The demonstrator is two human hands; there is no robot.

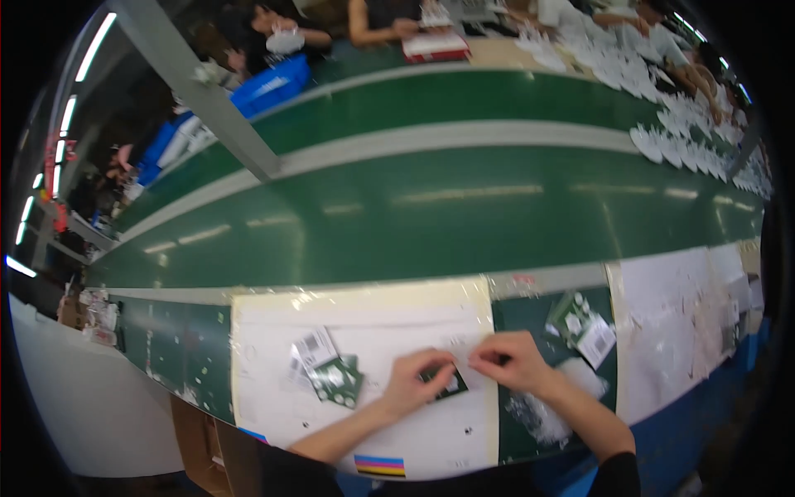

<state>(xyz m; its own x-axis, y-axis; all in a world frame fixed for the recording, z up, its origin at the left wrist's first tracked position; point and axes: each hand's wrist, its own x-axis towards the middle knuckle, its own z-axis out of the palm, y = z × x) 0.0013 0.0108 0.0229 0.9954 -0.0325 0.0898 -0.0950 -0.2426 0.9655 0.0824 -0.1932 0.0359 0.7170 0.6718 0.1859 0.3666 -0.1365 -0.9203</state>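
Observation:
Above the white sheet [273, 373] taped to the bench, my two hands face each other with a small gap between their fingertips. My left hand [414, 383] is closed in a pinch; what it may hold is too small to make out. Partly under its fingers lies a dark green card [454, 385] with a pale mark. My right hand [512, 363] is also pinched, thumb against fingers, its contents too small to tell. Left of my hands rests a loose pile of green cards [338, 381], with a white barcode label [315, 348] at its top.
Right of the sheet are more green cards [571, 319] with a white label [596, 341], and clear plastic bags [542, 414] near my right forearm. A green conveyor belt [397, 215] runs beyond the bench. Across it, other people work beside blue bins [273, 85] and rows of white pieces [687, 153].

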